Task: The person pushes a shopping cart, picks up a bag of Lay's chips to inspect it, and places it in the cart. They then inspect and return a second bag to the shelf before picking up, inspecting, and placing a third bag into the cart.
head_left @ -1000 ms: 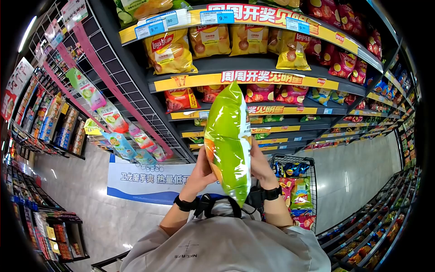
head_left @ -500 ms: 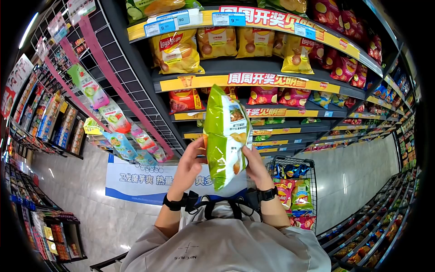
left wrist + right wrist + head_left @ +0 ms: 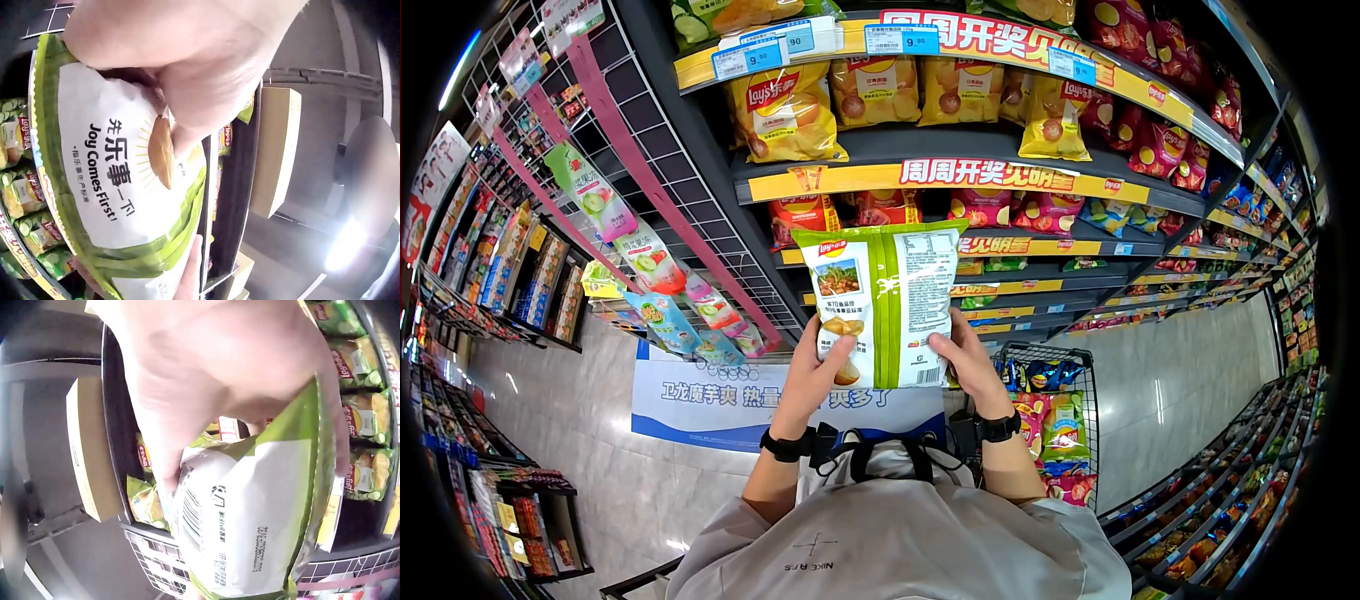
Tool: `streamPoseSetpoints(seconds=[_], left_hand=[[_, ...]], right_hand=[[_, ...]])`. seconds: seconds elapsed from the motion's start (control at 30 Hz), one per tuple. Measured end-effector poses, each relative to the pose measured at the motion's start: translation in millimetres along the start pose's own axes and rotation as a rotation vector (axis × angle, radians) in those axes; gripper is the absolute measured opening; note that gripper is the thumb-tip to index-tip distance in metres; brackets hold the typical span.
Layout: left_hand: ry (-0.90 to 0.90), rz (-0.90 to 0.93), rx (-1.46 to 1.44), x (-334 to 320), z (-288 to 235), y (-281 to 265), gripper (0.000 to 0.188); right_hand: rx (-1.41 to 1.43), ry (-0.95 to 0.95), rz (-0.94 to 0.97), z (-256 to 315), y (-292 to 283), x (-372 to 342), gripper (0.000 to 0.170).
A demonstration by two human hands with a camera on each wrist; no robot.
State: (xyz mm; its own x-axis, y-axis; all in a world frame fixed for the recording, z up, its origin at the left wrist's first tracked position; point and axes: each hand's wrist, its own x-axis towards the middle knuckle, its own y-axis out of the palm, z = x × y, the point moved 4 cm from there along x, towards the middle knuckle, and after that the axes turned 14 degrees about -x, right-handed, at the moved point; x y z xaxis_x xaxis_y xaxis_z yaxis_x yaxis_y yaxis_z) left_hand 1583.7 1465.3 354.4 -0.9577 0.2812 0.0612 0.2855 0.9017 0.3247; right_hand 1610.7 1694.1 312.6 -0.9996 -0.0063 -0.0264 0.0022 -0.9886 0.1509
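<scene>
A green and white Lay's chip bag (image 3: 887,300) is held up in front of the chest, its back panel with printed text and barcode facing the head camera. My left hand (image 3: 815,368) grips its lower left side, thumb lying on the printed panel. On the opposite side my right hand (image 3: 968,358) grips the lower right edge, thumb beside the barcode. In the left wrist view the bag's white panel (image 3: 106,169) reads "Joy Comes First!". The right wrist view shows the barcode (image 3: 189,509) near the thumb. The fingers behind the bag are mostly hidden.
Shelves ahead carry yellow Lay's bags (image 3: 785,115) and red bags (image 3: 803,218) behind yellow price strips (image 3: 960,180). A wire cart (image 3: 1092,400) with several snack bags stands at the right. Hanging snack pouches (image 3: 655,265) line a grid rack at left.
The bag has turned from its green side edge to its back panel, facing the head camera. My left hand, loose beside it half a second ago, now grips its left side.
</scene>
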Motion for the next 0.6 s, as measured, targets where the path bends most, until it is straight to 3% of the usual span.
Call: streamPoseSetpoints(seconds=[0.3, 0.47, 0.53, 0.6], left_hand=[[-0.042, -0.014, -0.108, -0.2, 16.7, -0.6, 0.051], [-0.003, -0.063, -0.087, 1.2, 13.2, 1.4, 0.055], [0.268, -0.141, 0.574, -6.9, -13.0, 5.5, 0.057], [0.292, -0.056, 0.563, -10.5, -24.7, 8.7, 0.057]], right_hand=[[0.039, 0.082, 0.074, -3.7, -0.6, 1.2, 0.055], [0.037, 0.118, 0.021, -2.0, -2.8, 3.6, 0.049], [0.013, 0.081, -0.010, -4.0, -3.4, 6.3, 0.049], [-0.011, 0.046, -0.042, -4.3, -4.3, 8.0, 0.049]])
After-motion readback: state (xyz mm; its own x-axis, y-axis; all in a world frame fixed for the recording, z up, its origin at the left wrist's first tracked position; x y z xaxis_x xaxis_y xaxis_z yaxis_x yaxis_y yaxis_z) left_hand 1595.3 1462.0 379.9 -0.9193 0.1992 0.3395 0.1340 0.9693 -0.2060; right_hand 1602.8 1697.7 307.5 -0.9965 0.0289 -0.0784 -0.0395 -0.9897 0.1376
